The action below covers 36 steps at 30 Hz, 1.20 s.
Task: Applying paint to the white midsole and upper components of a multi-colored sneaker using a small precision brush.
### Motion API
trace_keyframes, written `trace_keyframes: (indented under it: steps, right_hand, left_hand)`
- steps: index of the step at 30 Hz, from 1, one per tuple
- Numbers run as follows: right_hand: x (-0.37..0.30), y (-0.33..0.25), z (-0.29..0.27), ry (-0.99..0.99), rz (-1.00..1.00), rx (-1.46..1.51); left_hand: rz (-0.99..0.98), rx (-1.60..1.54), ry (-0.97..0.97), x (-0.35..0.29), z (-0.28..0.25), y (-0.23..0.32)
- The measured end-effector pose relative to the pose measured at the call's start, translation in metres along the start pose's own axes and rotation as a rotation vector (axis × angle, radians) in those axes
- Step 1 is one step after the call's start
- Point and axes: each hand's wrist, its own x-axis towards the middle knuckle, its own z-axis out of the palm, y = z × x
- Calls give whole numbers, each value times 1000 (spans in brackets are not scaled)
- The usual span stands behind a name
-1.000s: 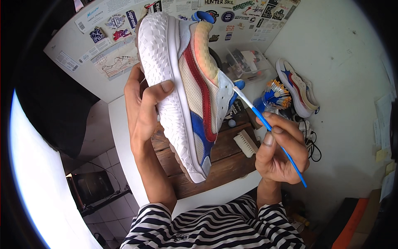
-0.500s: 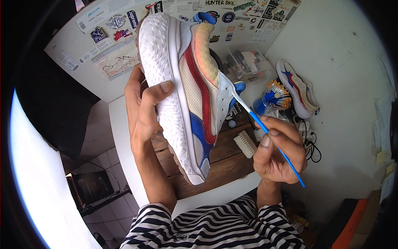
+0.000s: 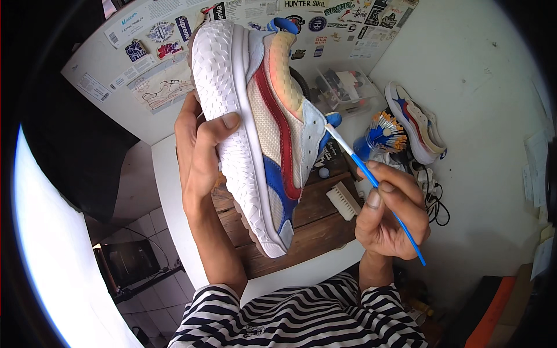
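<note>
My left hand (image 3: 203, 148) grips a sneaker (image 3: 272, 133) by its thick white textured sole, thumb on the sidewall and fingers behind. The shoe is held up on its side, toe toward me, with cream mesh, a red stripe, blue patches and a yellowish padded collar. In a pinch, my right hand (image 3: 394, 214) holds a blue-handled paintbrush (image 3: 365, 167). Its pale tip is at the edge of the light grey eyelet panel, near the blue tongue; whether it touches cannot be told. Part of the tongue is hidden behind the panel.
A wooden board (image 3: 313, 232) lies on the white table beneath the shoe, bearing a scrub brush (image 3: 343, 201). Beyond stand a blue cup (image 3: 364, 148) of brushes, a clear plastic box (image 3: 351, 93) and a second sneaker (image 3: 415, 124). Black cables (image 3: 438, 211) lie at the right.
The brush tip has shifted slightly upward along the panel's edge, and the handle end has dipped a little. The sneaker has moved very slightly left in my left hand.
</note>
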Motion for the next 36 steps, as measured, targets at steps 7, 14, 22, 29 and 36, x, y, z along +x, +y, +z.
trace_keyframes:
  steps: [7,14,22,29,36]
  right_hand:
    - [0,-4,-5,-68,19,-30]
    - [-2,-1,-3,-42,20,-24]
    - [4,3,2,-10,1,-36]
    - [-4,-4,-1,-55,6,-24]
    - [-3,0,2,-35,14,-26]
  left_hand:
    - [21,76,5,3,0,-2]
    - [7,116,14,5,0,-3]
    - [-16,106,-2,3,0,-1]
    - [-7,97,15,3,2,0]
    - [37,117,21,4,2,-2]
